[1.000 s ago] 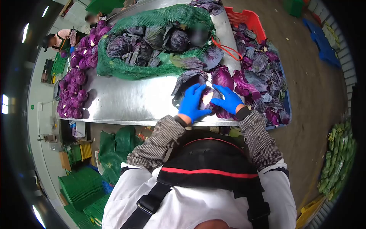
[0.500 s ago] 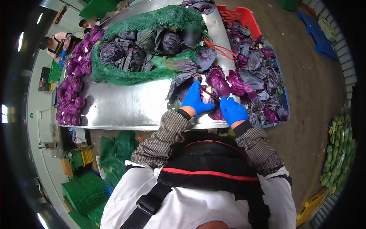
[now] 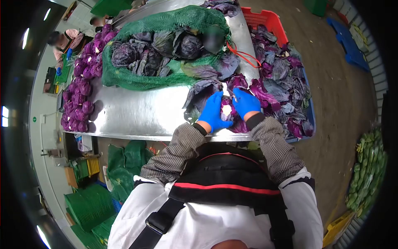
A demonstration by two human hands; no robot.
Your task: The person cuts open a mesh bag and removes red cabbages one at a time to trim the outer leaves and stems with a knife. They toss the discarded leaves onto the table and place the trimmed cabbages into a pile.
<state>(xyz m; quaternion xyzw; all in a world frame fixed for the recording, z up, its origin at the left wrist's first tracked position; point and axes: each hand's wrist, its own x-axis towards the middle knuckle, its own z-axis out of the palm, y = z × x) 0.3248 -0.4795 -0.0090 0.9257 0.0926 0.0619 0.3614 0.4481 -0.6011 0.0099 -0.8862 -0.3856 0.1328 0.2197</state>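
Observation:
A red cabbage (image 3: 226,109) with its pale cut stem facing up sits at the near edge of the metal table. My left hand (image 3: 214,113), in a blue glove, is wrapped round its left side. My right hand (image 3: 246,103), also gloved in blue, is closed at its upper right side. A small dark piece of a knife (image 3: 235,98) shows at the right fingers; most of it is hidden. Loose dark outer leaves (image 3: 199,96) lie left of the cabbage, and purple leaves (image 3: 263,94) lie to the right.
A green mesh sack (image 3: 137,83) of untrimmed red cabbages lies across the metal table (image 3: 137,112). Trimmed cabbages (image 3: 78,97) line the left end. A leaf-filled blue crate (image 3: 311,112) and a red crate (image 3: 265,18) stand right. A co-worker (image 3: 68,43) is at far left.
My right hand has moved up and left onto the cabbage, and the knife blade that lay across it is mostly out of sight. My left hand stays on the cabbage, whose cut stem shows more fully.

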